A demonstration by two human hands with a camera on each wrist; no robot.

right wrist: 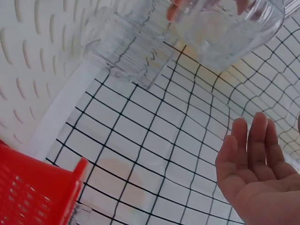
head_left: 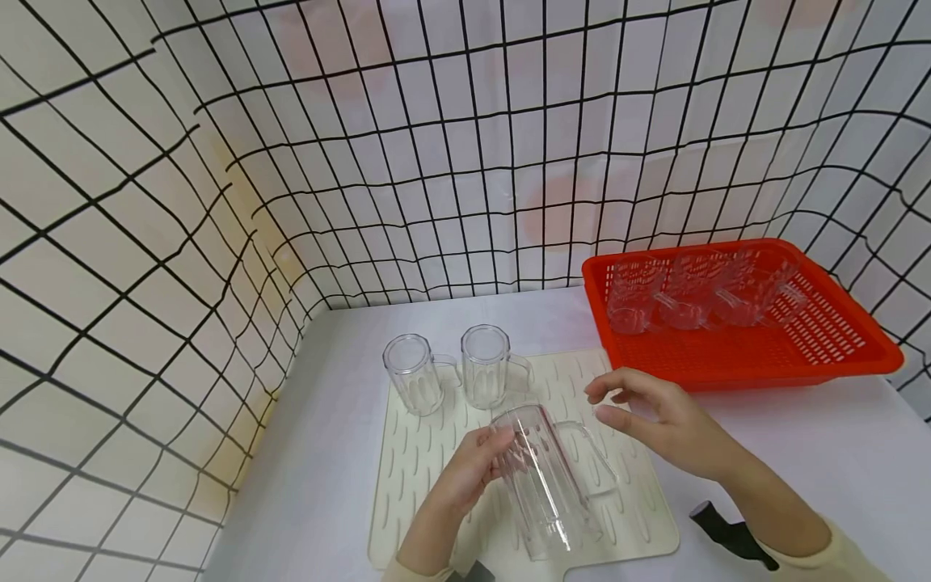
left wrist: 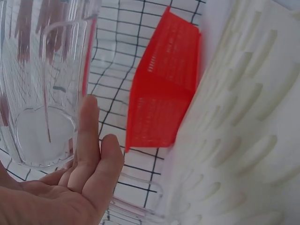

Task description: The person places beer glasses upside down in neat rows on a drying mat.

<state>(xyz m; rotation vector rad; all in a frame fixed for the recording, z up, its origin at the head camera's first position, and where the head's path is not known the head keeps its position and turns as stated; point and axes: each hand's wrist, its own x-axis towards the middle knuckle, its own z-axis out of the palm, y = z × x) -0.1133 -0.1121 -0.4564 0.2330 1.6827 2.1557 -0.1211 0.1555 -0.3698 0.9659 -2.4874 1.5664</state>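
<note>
A clear mug with a handle [head_left: 541, 477] is gripped by my left hand [head_left: 476, 469], thumb and fingers on its side near the far end. The mug is tilted over a cream ridged mat [head_left: 414, 517], its handle towards the right. In the left wrist view, the fingers [left wrist: 89, 140] lie against the mug [left wrist: 51, 89] near one end. My right hand [head_left: 665, 420] hovers right of the mug, fingers loosely bent and holding nothing. The right wrist view also shows that hand [right wrist: 258, 173] apart from the mug [right wrist: 225, 33].
Two similar clear mugs, a left one [head_left: 416, 376] and a right one [head_left: 485, 368], stand on the mat's far part. A red perforated basket [head_left: 727, 368] at the back right holds several clear glasses [head_left: 691, 291]. Black wire grid [head_left: 473, 162] surrounds the white table [head_left: 305, 453].
</note>
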